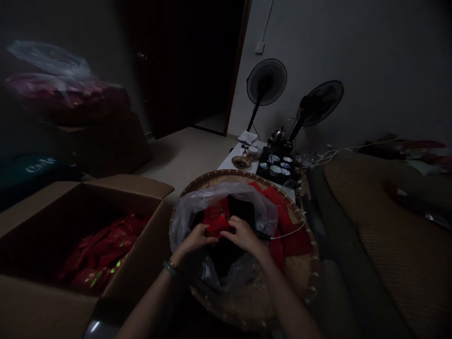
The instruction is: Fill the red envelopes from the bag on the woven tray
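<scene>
my left grip [197,238] and right grip [245,234] hold a red piece [218,227], seemingly unfinished; red packets [102,249] heap leftward, red sheets [282,209] rightward.

- I have one head-worn view, facing forward and down.
- It sits near the left hand [196,238] and right hand [244,234], the doorway [206,70] well beyond.

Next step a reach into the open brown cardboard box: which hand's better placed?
Left hand, likely: it is nearer the cardboard box, the right hand lying farther across. Both hold the small bright-red soft-looking item, so the left would need to let go first.
</scene>
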`<state>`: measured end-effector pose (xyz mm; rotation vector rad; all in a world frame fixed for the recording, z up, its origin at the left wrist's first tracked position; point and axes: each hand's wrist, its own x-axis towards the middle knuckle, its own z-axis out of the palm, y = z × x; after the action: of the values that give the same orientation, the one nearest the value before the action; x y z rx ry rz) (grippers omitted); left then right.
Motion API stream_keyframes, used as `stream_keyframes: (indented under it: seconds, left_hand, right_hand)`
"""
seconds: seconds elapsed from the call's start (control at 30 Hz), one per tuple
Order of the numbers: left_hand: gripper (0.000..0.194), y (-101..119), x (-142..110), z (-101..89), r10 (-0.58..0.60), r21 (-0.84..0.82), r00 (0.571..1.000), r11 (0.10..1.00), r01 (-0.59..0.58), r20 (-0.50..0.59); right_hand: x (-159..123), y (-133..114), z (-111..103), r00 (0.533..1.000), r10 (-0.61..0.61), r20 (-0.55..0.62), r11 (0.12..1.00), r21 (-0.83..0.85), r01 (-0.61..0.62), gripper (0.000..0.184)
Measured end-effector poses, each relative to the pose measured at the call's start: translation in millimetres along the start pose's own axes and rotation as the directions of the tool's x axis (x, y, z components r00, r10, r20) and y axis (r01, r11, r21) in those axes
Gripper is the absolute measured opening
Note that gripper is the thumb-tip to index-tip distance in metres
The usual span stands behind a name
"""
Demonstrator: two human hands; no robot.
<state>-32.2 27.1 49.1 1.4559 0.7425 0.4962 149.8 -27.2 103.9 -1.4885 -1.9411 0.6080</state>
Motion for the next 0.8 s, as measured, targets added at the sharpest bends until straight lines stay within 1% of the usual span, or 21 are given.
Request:
stream_keyframes:
  seconds: [0.1, 0.2, 0.27, 0.33, 0.43, 0.5, 0.57, 0.63, 0.73, 0.77, 0.8]
  left_hand:
    - [0.028, 8.7, -2.6, 3.6, 0.010, 0.011, 1.000, 1.000, -0.010, 0.026]
    - [0.030, 14.0, -4.5, 5.1, 0.060, 0.073, 0.998, 0.995, -0.061, 0.016]
    - [0.031, 12.4, -4.9, 6.0, 0.047, 0.064, 0.999, 0.997, -0.047, 0.012]
    - [0.032, 7.6, -4.5, 7.5, 0.010, 0.011, 1.000, 1.000, -0.011, 0.010]
    - [0.033, 0.7, -3.1, 11.0, -0.014, -0.037, 1.000, 0.999, 0.013, -0.020]
    - [0.033, -0.5, -2.1, 14.1, -0.011, -0.034, 0.999, 0.999, 0.009, -0.050]
    - [0.033, 0.8, -1.4, 17.3, 0.009, -0.015, 0.997, 1.000, -0.010, -0.077]
    - [0.032, 2.6, -1.2, 20.0, 0.047, 0.010, 0.994, 0.999, -0.047, -0.098]
    - [0.029, 2.4, -1.8, 21.8, 0.090, 0.059, 0.991, 0.995, -0.084, -0.102]
    - [0.027, 1.5, -2.0, 21.8, 0.092, 0.070, 0.990, 0.994, -0.085, -0.105]
    - [0.026, 0.3, -2.1, 21.7, 0.090, 0.077, 0.989, 0.994, -0.081, -0.115]
  right_hand:
    - [0.7, 0.8, -3.9, 0.994, 0.010, 0.107, 0.997, -0.073, -0.003, 0.011]
    - [0.3, 0.3, -3.7, 0.988, 0.015, 0.155, 0.994, -0.107, 0.001, 0.012]
    - [-0.4, -0.3, -4.5, 0.986, 0.002, 0.169, 0.994, -0.112, 0.018, 0.012]
    - [-1.0, -0.2, -7.1, 0.990, -0.019, 0.141, 0.995, -0.097, 0.033, 0.011]
    - [-1.2, 1.5, -11.1, 1.000, -0.009, 0.016, 0.997, -0.080, 0.010, 0.016]
    - [-1.2, 2.8, -10.4, 0.999, 0.005, -0.036, 0.996, -0.090, -0.009, 0.017]
    - [-1.1, 3.5, -6.3, 1.000, 0.006, -0.026, 0.995, -0.099, -0.009, 0.016]
    - [-1.1, 3.3, -1.0, 1.000, 0.006, 0.014, 0.995, -0.096, -0.005, 0.020]
    - [-1.2, 1.4, 1.8, 0.998, -0.013, 0.059, 0.997, -0.070, 0.017, 0.019]
    - [-1.3, 0.4, 0.5, 0.999, -0.022, 0.047, 0.998, -0.063, 0.025, 0.017]
    - [-1.5, -1.0, -1.9, 1.000, -0.026, 0.011, 0.998, -0.063, 0.026, 0.015]
